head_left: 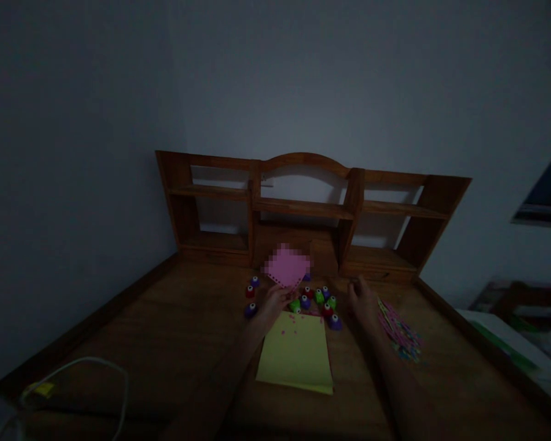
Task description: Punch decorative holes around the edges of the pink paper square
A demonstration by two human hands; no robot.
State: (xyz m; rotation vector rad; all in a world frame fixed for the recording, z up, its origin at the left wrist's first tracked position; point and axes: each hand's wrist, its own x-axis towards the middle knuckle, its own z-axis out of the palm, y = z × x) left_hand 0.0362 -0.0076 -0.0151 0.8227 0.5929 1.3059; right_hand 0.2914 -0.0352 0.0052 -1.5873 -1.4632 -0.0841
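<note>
My left hand (275,301) pinches the lower edge of a pink paper sheet (286,267) and holds it up over the wooden desk (174,331). The sheet has small holes along its bottom edge. My right hand (362,300) hovers to the right with its fingers curled; whether it holds anything is too dark to make out. Between and around the hands lie several small paper punches (319,297) in purple, green and red. A yellow sheet (296,352) lies flat just below them, sprinkled with tiny pink bits.
A pile of coloured paper strips (400,334) lies right of my right hand. A wooden shelf unit (303,208) stands at the desk's back against the wall. A white cable (73,373) loops at the left front. The room is dim.
</note>
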